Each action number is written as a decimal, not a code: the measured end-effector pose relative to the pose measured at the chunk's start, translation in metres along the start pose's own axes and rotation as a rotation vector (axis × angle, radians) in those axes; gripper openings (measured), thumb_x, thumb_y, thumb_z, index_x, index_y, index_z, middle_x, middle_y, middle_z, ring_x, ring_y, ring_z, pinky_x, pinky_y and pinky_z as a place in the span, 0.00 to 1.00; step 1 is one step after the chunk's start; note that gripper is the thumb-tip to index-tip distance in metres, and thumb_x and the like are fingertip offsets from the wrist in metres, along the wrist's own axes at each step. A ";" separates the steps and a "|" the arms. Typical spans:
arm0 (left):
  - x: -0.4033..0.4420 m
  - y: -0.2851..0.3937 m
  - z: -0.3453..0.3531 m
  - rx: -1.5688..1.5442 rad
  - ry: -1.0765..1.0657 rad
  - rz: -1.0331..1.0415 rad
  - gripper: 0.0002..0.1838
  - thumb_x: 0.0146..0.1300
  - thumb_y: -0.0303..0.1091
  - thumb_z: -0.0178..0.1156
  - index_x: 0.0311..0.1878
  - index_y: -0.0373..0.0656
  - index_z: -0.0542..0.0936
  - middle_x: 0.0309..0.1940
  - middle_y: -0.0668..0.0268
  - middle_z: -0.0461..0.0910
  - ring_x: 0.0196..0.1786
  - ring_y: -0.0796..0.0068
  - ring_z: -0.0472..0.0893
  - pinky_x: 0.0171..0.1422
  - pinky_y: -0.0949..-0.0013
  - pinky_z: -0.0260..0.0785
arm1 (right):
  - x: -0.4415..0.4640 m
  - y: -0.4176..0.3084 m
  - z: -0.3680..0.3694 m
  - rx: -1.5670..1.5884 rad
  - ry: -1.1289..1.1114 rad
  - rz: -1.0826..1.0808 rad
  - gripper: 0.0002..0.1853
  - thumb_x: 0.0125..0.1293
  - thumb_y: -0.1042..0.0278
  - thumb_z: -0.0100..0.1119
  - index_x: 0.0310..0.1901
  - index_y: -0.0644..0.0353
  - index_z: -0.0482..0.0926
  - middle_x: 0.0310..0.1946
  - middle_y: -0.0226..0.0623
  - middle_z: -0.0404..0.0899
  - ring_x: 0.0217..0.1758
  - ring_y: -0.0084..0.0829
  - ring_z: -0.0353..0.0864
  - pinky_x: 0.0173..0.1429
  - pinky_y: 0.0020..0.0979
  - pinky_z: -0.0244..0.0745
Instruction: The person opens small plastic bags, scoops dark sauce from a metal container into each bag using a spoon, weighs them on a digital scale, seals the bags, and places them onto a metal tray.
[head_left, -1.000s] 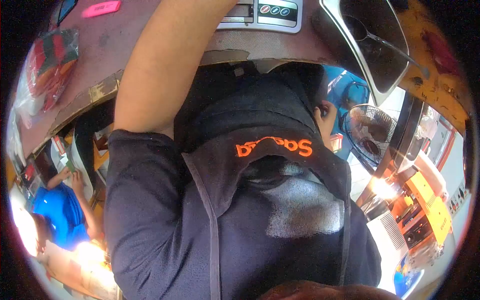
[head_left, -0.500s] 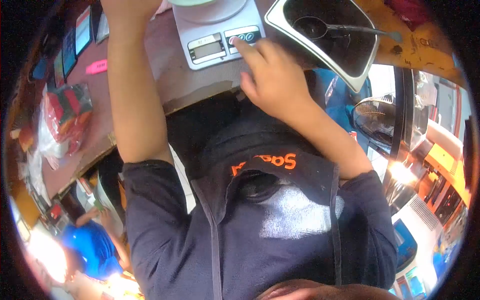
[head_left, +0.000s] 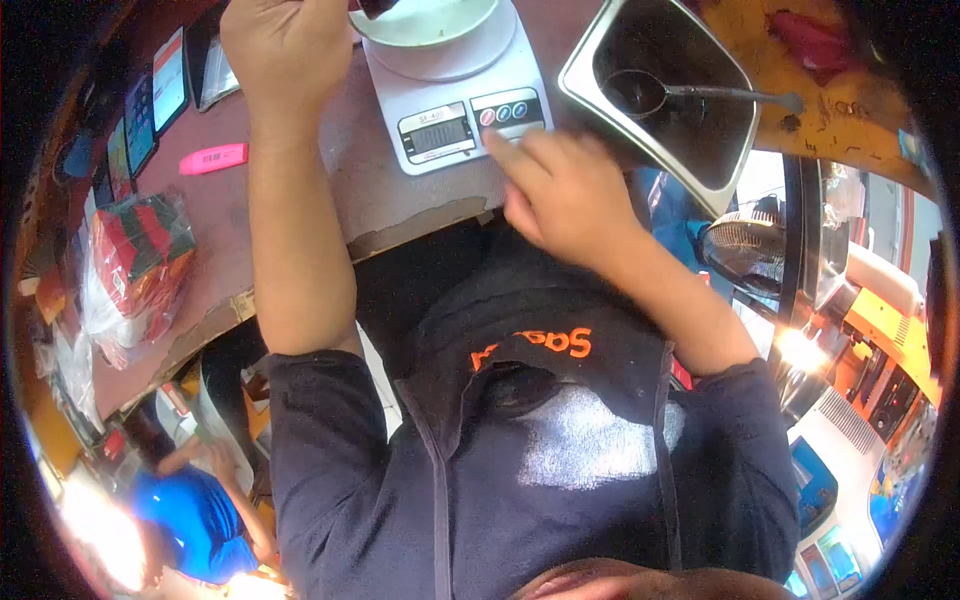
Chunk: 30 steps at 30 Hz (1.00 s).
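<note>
My right hand is just below the buttons of a white kitchen scale. Its index finger is stretched out at the panel's lower edge, the other fingers are loosely curled, and it holds nothing. A pale bowl rests on the scale's round platform, cut off by the top edge. Dark digits show on the scale's display, too faint to read. My left hand is closed beside the bowl. A dark object shows beside it over the bowl; what the fingers grip is hidden.
Right of the scale stands a metal container with dark contents and a ladle. A pink highlighter, phones and a plastic-wrapped packet lie on the left. A person in blue is at lower left; a fan stands right.
The view has shifted, so the table items sit lower in the picture. My right index finger has come off the red button to just below the panel. My left fist now shows more fully.
</note>
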<state>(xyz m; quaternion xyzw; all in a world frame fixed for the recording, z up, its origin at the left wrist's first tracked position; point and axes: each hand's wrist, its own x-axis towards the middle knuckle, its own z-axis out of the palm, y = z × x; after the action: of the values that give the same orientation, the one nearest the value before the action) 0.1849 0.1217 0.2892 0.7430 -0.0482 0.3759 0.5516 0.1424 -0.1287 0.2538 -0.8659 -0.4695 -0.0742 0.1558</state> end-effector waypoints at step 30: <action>-0.011 -0.011 0.014 -0.031 -0.046 0.061 0.07 0.69 0.32 0.60 0.40 0.37 0.81 0.30 0.71 0.81 0.33 0.86 0.78 0.34 0.83 0.68 | -0.262 0.082 0.089 0.516 -0.020 0.946 0.03 0.58 0.75 0.59 0.34 0.61 0.81 0.21 0.31 0.74 0.24 0.20 0.72 0.30 0.24 0.68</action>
<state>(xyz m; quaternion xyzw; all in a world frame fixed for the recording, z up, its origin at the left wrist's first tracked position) 0.1897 0.1107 0.2725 0.7410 -0.0891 0.3746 0.5501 0.0660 -0.3472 0.0821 -0.9171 -0.0327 0.1300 0.3755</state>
